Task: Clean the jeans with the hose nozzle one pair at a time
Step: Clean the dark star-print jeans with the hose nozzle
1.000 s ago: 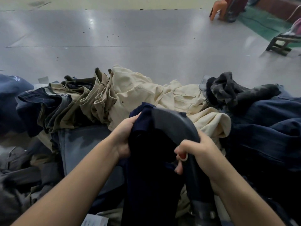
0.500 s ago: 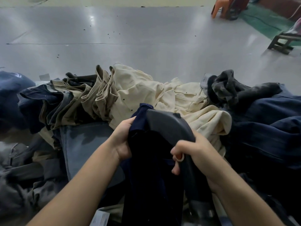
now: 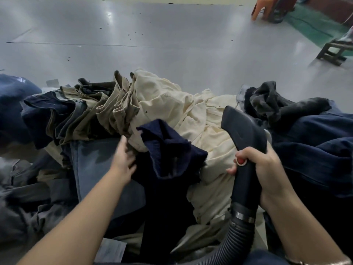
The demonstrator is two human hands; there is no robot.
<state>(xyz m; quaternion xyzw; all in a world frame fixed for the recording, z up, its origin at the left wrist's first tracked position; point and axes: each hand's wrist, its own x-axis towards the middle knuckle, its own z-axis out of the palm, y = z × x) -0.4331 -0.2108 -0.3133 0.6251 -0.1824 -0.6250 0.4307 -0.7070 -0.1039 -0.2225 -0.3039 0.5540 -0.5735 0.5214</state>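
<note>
A dark navy pair of jeans (image 3: 170, 150) lies rumpled in front of me, on top of a pile of trousers. My right hand (image 3: 261, 165) grips the black hose nozzle (image 3: 242, 129) by its handle, thumb beside a red button (image 3: 241, 161); the nozzle's mouth points up and away, to the right of the navy jeans and clear of them. A ribbed hose (image 3: 235, 243) runs down from it. My left hand (image 3: 125, 157) is blurred, its fingers extended against the navy jeans' left edge; I cannot see whether they grip cloth.
Cream trousers (image 3: 172, 104), khaki ones (image 3: 114, 108), a light blue pair (image 3: 95, 161) and dark denim (image 3: 315, 150) are heaped all around. Beyond lies a shiny grey floor (image 3: 152, 35), with an orange stool (image 3: 261, 8) and a wooden bench (image 3: 334, 50) far right.
The nozzle was inside the navy jeans' leg opening; my right hand has drawn it out to the right. My left hand has let go of the opening and dropped to the left.
</note>
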